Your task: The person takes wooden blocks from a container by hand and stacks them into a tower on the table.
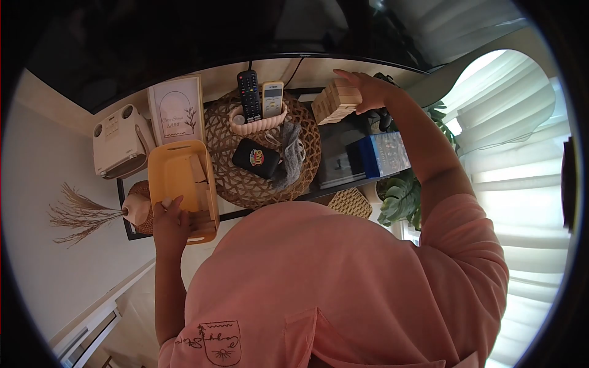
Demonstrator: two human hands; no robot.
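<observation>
My left hand [170, 228] is at the near left rim of a yellow plastic basket [177, 149]. Between its fingertips shows the pale end of a small wooden block [166, 202]. More wooden blocks [200, 219] lie in the basket, along its right side and near end. My right hand [373, 91] reaches to the back right, against a stacked wooden block tower [335, 103]. Its fingers spread around the tower's far and right sides, partly out of sight. The tower stands on the dark tabletop and looks tilted through the wide lens.
A round woven mat [222, 165] bears a black UNO case [255, 158], a grey knitted item [293, 153] and a pink holder [261, 126] with two remotes. A white device [123, 142], framed print [176, 113], dried-grass vase [136, 208] and blue pack [385, 154] stand around. Above hangs a television [215, 49].
</observation>
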